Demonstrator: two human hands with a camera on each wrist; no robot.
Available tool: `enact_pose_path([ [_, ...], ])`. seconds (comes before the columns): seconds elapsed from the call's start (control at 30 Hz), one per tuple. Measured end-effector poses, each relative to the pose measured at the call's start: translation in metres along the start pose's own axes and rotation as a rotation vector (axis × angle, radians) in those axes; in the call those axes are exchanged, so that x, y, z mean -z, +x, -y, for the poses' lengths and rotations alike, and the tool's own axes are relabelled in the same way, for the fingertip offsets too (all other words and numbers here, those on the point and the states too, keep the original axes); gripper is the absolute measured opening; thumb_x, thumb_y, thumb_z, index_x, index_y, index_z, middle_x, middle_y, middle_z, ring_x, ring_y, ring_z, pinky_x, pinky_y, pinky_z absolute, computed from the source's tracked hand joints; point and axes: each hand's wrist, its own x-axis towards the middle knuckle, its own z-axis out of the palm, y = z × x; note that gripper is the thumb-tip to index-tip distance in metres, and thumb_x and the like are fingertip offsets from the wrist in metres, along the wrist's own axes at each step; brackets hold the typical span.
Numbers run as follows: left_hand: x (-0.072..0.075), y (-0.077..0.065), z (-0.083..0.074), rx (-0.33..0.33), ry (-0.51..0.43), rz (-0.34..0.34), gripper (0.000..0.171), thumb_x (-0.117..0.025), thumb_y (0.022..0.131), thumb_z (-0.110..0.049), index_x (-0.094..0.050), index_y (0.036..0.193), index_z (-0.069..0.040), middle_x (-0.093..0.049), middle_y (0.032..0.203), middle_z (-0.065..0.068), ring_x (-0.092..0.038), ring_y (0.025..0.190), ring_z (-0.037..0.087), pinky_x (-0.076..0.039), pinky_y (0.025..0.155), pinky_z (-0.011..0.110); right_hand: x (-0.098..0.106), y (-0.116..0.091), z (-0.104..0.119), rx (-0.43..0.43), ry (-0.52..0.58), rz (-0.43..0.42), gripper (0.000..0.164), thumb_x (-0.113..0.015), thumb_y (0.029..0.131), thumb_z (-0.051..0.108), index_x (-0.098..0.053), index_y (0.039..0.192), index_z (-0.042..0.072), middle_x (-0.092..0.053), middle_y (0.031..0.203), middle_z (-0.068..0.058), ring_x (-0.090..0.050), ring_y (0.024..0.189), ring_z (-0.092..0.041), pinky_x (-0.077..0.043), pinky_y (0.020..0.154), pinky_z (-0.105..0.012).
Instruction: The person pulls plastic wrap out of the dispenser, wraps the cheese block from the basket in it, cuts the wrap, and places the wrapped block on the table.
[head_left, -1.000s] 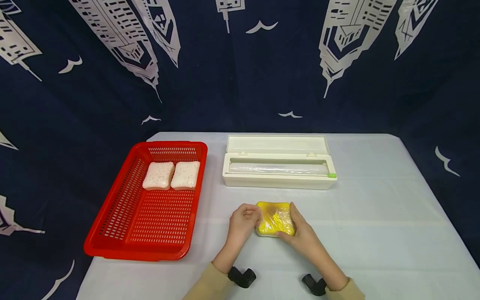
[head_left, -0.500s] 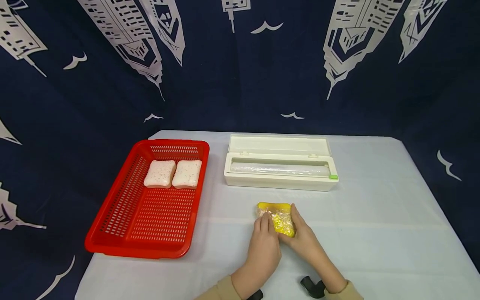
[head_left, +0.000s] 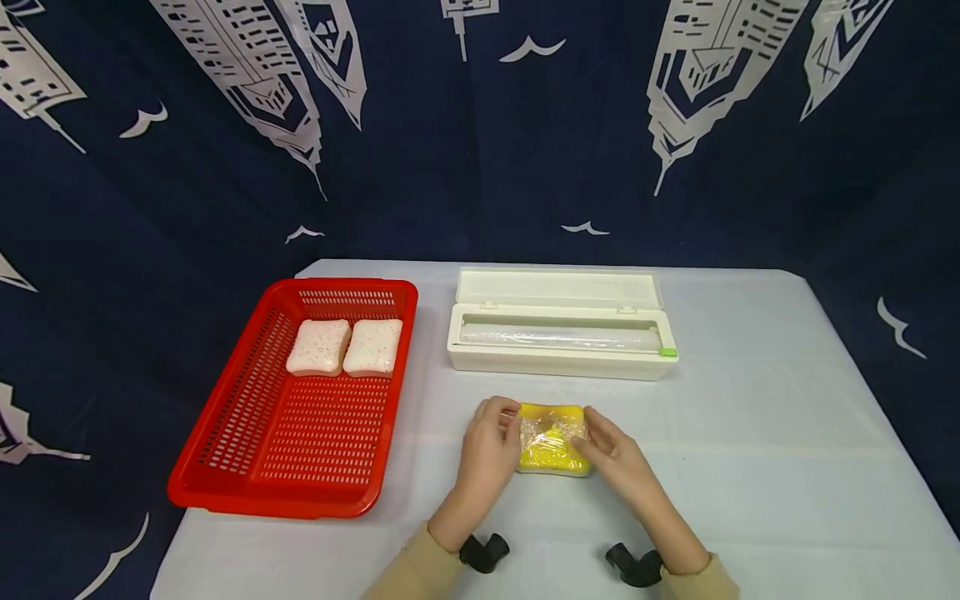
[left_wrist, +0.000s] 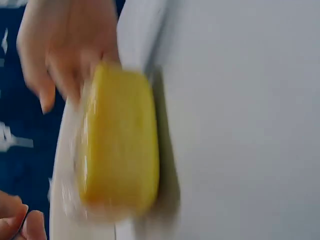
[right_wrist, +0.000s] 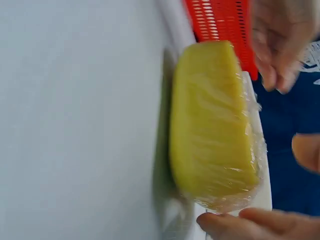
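A yellow, round-cornered block [head_left: 553, 454] wrapped in crinkled clear cling film lies on the white table between both hands. My left hand [head_left: 489, 442] is at its left side, fingers loosely bent; in the right wrist view the left fingertips [right_wrist: 272, 77] stand clear of the block. On the other side, my right hand [head_left: 621, 462] has its fingers along the right edge and its thumb just over the top. In the right wrist view the right fingers [right_wrist: 225, 225] reach the block's near end, while the thumb [right_wrist: 306, 152] stands apart. The left wrist view is blurred.
A red perforated basket [head_left: 281, 500] on the left holds two white speckled slabs [head_left: 345, 348]. Behind the block stands a white cling film dispenser [head_left: 555, 364], lid raised, with the film roll [head_left: 558, 336] inside. A dark patterned cloth [head_left: 480, 167] hangs behind the table.
My left hand went onto the block's top, then drew back to its left side. My right hand has loosened from the right edge. The film lies flatter over the block's top.
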Motion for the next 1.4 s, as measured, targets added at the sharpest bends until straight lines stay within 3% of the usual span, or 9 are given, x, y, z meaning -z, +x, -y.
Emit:
enact_pose_path([
  [0.1, 0.006, 0.014, 0.013, 0.149, -0.088, 0.013, 0.019, -0.068, 0.09, -0.01, -0.065, 0.107, -0.001, -0.062, 0.1, 0.009, -0.064, 0.089, 0.022, -0.054, 0.075, 0.031, 0.002, 0.006, 0.001, -0.059, -0.009, -0.092, 0.069, -0.057, 0.098, 0.042, -0.039, 0.146, -0.004, -0.046, 0.148, -0.024, -0.049, 0.134, -0.038, -0.047, 0.105, -0.046],
  [0.2, 0.005, 0.023, 0.025, 0.256, -0.097, 0.123, 0.036, -0.07, 0.09, -0.024, -0.063, 0.113, 0.002, -0.064, 0.102, 0.013, -0.064, 0.09, 0.025, -0.054, 0.076, 0.035, 0.002, 0.014, 0.002, -0.087, -0.058, -0.15, 0.068, -0.059, 0.096, 0.046, -0.047, 0.14, -0.004, -0.057, 0.135, -0.025, -0.058, 0.12, -0.037, -0.053, 0.092, -0.043],
  [0.33, -0.001, 0.029, 0.033, 0.344, -0.132, 0.274, 0.055, -0.069, 0.091, -0.036, -0.058, 0.122, 0.007, -0.066, 0.106, 0.017, -0.068, 0.08, 0.022, -0.055, 0.072, 0.034, 0.001, 0.022, 0.005, -0.089, -0.128, -0.108, 0.074, -0.062, 0.092, 0.049, -0.049, 0.136, -0.008, -0.059, 0.127, -0.028, -0.059, 0.114, -0.038, -0.053, 0.089, -0.044],
  [0.47, -0.006, 0.031, 0.035, 0.384, -0.153, 0.326, 0.059, -0.071, 0.09, -0.039, -0.058, 0.122, 0.008, -0.067, 0.106, 0.016, -0.068, 0.074, 0.017, -0.056, 0.069, 0.03, -0.004, 0.029, 0.008, -0.085, -0.216, -0.082, 0.075, -0.065, 0.09, 0.049, -0.053, 0.13, -0.013, -0.06, 0.12, -0.029, -0.06, 0.104, -0.036, -0.054, 0.082, -0.043],
  [0.63, -0.008, 0.031, 0.033, 0.376, -0.143, 0.322, 0.056, -0.074, 0.086, -0.038, -0.06, 0.117, 0.007, -0.065, 0.1, 0.012, -0.065, 0.07, 0.015, -0.056, 0.065, 0.028, -0.008, 0.03, 0.008, -0.095, -0.254, -0.11, 0.069, -0.069, 0.088, 0.043, -0.056, 0.126, -0.014, -0.06, 0.111, -0.025, -0.055, 0.091, -0.028, -0.05, 0.072, -0.033],
  [0.93, 0.003, 0.03, 0.018, 0.257, -0.145, 0.255, 0.048, -0.073, 0.088, -0.036, -0.059, 0.113, 0.003, -0.063, 0.095, 0.011, -0.062, 0.08, 0.019, -0.05, 0.068, 0.03, 0.003, 0.013, 0.019, -0.012, -0.187, -0.159, 0.067, -0.069, 0.089, 0.044, -0.055, 0.135, -0.004, -0.057, 0.127, -0.026, -0.061, 0.113, -0.039, -0.056, 0.087, -0.046],
  [1.13, 0.012, 0.027, 0.002, 0.212, -0.193, 0.159, 0.041, -0.06, 0.096, -0.043, -0.062, 0.105, -0.003, -0.065, 0.102, 0.014, -0.062, 0.092, 0.024, -0.052, 0.073, 0.035, 0.013, 0.0, 0.031, 0.026, -0.056, -0.244, 0.053, -0.069, 0.091, 0.039, -0.06, 0.129, 0.003, -0.055, 0.132, -0.018, -0.061, 0.12, -0.036, -0.057, 0.088, -0.036],
  [1.3, 0.01, 0.023, 0.002, 0.204, -0.22, 0.113, 0.025, -0.068, 0.092, -0.028, -0.064, 0.097, -0.004, -0.063, 0.098, 0.01, -0.061, 0.089, 0.02, -0.052, 0.072, 0.029, 0.012, -0.005, 0.028, 0.02, 0.011, -0.3, 0.039, -0.071, 0.091, 0.033, -0.064, 0.114, 0.002, -0.058, 0.125, -0.015, -0.064, 0.116, -0.031, -0.052, 0.078, -0.017],
  [1.4, 0.006, 0.018, 0.007, 0.204, -0.238, 0.114, 0.018, -0.075, 0.086, -0.016, -0.064, 0.093, -0.003, -0.06, 0.093, 0.008, -0.059, 0.083, 0.016, -0.051, 0.071, 0.023, 0.009, -0.007, 0.019, -0.016, 0.026, -0.293, 0.032, -0.074, 0.089, 0.027, -0.064, 0.106, 0.002, -0.064, 0.119, -0.014, -0.064, 0.111, -0.028, -0.049, 0.073, -0.016],
])
